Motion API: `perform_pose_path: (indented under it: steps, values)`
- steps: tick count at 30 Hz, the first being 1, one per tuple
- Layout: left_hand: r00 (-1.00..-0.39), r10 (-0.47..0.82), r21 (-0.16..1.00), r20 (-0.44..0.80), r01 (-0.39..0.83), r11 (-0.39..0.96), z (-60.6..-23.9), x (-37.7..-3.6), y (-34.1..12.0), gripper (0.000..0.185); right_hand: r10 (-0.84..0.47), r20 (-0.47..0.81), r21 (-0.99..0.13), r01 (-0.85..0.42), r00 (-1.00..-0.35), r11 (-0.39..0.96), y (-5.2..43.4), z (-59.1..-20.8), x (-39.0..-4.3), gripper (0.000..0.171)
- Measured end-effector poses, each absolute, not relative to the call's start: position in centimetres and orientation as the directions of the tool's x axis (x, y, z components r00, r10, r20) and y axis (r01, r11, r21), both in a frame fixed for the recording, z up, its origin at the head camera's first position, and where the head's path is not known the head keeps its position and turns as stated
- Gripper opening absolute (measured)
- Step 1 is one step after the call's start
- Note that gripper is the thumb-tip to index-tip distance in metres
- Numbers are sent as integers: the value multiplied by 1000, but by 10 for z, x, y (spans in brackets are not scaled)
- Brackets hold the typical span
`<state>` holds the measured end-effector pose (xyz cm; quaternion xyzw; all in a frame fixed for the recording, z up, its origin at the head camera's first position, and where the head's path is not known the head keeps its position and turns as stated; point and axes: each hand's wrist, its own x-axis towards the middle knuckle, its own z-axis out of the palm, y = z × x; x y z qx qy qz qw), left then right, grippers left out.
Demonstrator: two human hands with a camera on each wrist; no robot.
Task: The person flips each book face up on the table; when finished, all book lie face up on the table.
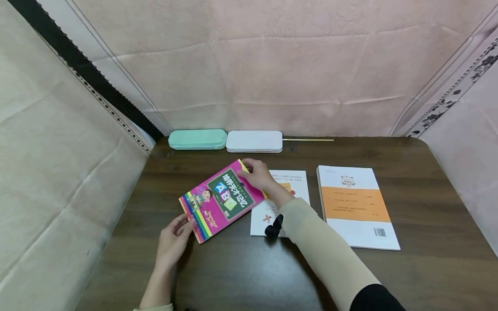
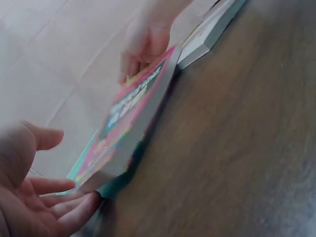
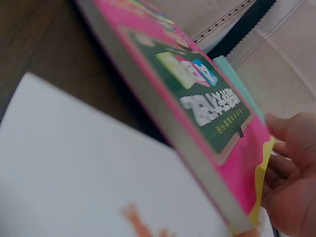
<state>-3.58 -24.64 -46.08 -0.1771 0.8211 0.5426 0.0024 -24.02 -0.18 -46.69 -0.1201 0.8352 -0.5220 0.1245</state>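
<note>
A pink book with a green ABC panel and rainbow stripes is tilted, raised over the table. My right hand grips its upper right end, thumb at the cover edge and the other fingers behind it, as the right wrist view shows. At the striped end, my left hand touches the book's lower edge with extended fingertips, its thumb raised apart from the cover. Partly under my right forearm lies a white book with small orange pictures.
A thick white book with an orange band lies to the right. Along the table's back edge sit a mint case and a white case, with a thin stick beside them. Cloth curtains surround the brown table.
</note>
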Motion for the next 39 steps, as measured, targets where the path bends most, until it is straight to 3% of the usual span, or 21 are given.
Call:
perform_pose_path:
  steps: [7,20,25,32,39]
  values:
    - [-919,-394,775,-12,-258,577,-464,-46,-247,43,-344,-48,-873,-128,-938,471,12,-467,-236,50]
    - [-911,-384,749,152,-147,646,-469,-76,-265,36,-337,-74,-832,-128,-939,540,55,-468,-217,38]
    - [-931,-335,748,142,-120,652,-475,-87,-270,37,-354,-80,-786,-160,-932,598,67,-468,-208,29]
    - [-965,-246,712,89,-110,693,-482,-94,-276,46,-376,-255,-792,-31,-891,610,68,-465,-193,32]
    - [-973,-229,694,22,-149,704,-481,-94,-278,53,-415,-233,-828,-44,-880,559,66,-464,-194,38]
